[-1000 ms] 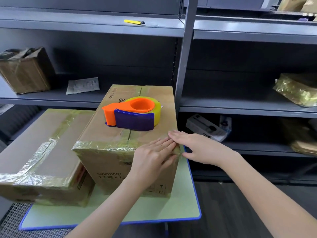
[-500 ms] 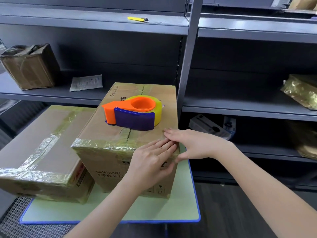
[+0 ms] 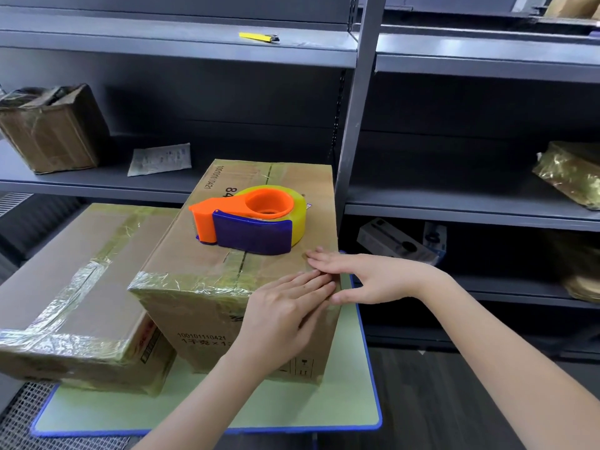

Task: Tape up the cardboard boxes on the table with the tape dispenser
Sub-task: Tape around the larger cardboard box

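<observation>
Tape dispenser (image 3: pixel 250 219): atop taller cardboard box (image 3: pixel 201 319), frame centre. Green tabletop (image 3: pixel 227 407); grey shelving (image 3: pixel 454 209) at 12 o'clock. Flatter taped box (image 3: pixel 81 271) at 9 o'clock. Left hand (image 3: pixel 282 316), right hand (image 3: pixel 367 277): fingers straight, gripping nothing, pressing taller box's 4 o'clock corner.

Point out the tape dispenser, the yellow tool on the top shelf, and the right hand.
tape dispenser (image 3: pixel 253 233): head view, purple side guard.
yellow tool (image 3: pixel 256 36): head view, its yellow body.
right hand (image 3: pixel 373 277): head view, back of the hand.
</observation>
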A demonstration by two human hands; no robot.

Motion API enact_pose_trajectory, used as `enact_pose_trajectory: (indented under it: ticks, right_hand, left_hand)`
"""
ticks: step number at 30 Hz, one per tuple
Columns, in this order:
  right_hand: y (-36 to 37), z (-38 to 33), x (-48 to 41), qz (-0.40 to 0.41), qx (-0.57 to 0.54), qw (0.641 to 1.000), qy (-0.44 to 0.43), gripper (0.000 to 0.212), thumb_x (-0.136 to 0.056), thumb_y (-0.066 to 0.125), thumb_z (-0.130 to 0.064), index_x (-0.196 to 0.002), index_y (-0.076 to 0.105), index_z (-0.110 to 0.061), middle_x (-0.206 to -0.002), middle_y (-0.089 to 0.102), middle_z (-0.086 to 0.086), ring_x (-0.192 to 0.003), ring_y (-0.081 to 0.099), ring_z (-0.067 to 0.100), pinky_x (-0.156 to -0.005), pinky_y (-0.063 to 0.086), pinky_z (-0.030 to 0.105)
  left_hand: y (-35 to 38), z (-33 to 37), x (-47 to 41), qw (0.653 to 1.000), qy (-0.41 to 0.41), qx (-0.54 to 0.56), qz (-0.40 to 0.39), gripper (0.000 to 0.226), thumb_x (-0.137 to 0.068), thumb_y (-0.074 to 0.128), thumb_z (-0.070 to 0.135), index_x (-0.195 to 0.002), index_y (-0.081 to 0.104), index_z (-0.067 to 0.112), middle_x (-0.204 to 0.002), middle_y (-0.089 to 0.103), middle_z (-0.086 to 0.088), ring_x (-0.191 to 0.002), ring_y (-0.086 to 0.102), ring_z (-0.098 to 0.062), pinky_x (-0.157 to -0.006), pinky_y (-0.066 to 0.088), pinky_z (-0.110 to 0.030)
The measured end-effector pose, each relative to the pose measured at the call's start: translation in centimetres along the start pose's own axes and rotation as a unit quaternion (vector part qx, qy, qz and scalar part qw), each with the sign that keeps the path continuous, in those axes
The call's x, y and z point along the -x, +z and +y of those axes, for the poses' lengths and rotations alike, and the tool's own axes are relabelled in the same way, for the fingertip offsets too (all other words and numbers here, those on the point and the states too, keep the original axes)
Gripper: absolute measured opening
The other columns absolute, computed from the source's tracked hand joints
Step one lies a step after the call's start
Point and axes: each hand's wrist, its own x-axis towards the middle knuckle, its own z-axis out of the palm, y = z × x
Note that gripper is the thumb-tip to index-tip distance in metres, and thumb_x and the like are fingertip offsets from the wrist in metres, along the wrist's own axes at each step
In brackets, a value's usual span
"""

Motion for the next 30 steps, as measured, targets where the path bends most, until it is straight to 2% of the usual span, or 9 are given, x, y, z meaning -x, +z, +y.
enact_pose_trajectory:
  ticks: [6, 11, 19, 24, 27, 30]
  right_hand:
    - [-0.1, 0.2, 0.1, -0.012, -0.026, 1.0, -0.007, 0.068, -0.096, 0.052, -0.015, -0.151, 0.012, -0.019, -0.157, 0.002, -0.015, -0.138, -0.005, -0.009, -0.106, -0.002, 0.002]
    - [-0.2, 0.4, 0.6, -0.013, -0.041, 0.999, -0.009, 0.075, -0.089, 0.051, 0.001, -0.151, 0.014, -0.021, -0.156, 0.003, -0.019, -0.138, -0.006, -0.011, -0.108, 0.0, 0.004]
    - [0.5, 0.4, 0.3, 0.029, -0.005, 1.0, -0.008, 0.075, -0.088, 0.048, 0.004, -0.151, 0.014, -0.018, -0.158, 0.008, -0.011, -0.14, 0.0, -0.007, -0.109, 0.0, 0.003]
    - [0.5, 0.2, 0.0, 0.043, 0.0, 0.999, -0.002, 0.065, -0.094, 0.044, -0.001, -0.151, 0.018, -0.018, -0.157, 0.01, -0.011, -0.135, 0.002, -0.013, -0.101, -0.002, -0.005]
    - [0.4, -0.1, -0.1, 0.035, 0.006, 0.999, 0.003, 0.064, -0.094, 0.04, 0.0, -0.151, 0.016, -0.017, -0.158, 0.007, -0.011, -0.138, 0.0, -0.009, -0.097, -0.004, -0.007]
    - [0.5, -0.2, -0.2, 0.038, -0.005, 0.999, 0.006, 0.063, -0.094, 0.036, 0.002, -0.151, 0.016, -0.018, -0.158, 0.007, -0.011, -0.141, 0.0, -0.005, -0.096, -0.005, -0.007]
  left_hand:
    - [1.4, 0.6, -0.3, 0.997, -0.016, -0.016, 0.077, 0.029, -0.081, 0.065, 0.039, -0.088, 0.076, 0.012, -0.095, 0.074, 0.003, -0.096, 0.068, -0.011, -0.086, 0.048, -0.024]
    - [2.4, 1.1, 0.0, 0.991, -0.007, -0.053, 0.12, 0.02, -0.079, 0.071, 0.029, -0.083, 0.075, 0.01, -0.096, 0.073, 0.001, -0.096, 0.068, -0.012, -0.087, 0.049, -0.026]
    - [4.0, 3.1, -0.5, 0.985, -0.075, -0.103, 0.117, 0.011, -0.072, 0.06, 0.015, -0.076, 0.066, 0.008, -0.085, 0.068, 0.0, -0.1, 0.066, -0.018, -0.086, 0.045, -0.03]
    - [4.2, 2.6, -0.6, 0.983, -0.039, -0.115, 0.136, 0.01, -0.076, 0.057, 0.011, -0.069, 0.064, 0.009, -0.08, 0.068, -0.001, -0.094, 0.068, -0.018, -0.079, 0.048, -0.031]
    - [4.5, 2.4, -0.6, 0.984, -0.025, -0.103, 0.14, 0.012, -0.075, 0.056, 0.008, -0.065, 0.063, 0.009, -0.077, 0.068, -0.002, -0.089, 0.069, -0.018, -0.074, 0.051, -0.03]
    - [4.4, 2.2, -0.5, 0.987, -0.013, -0.091, 0.133, 0.015, -0.08, 0.059, 0.009, -0.066, 0.063, 0.008, -0.079, 0.069, -0.003, -0.087, 0.069, -0.017, -0.077, 0.052, -0.027]
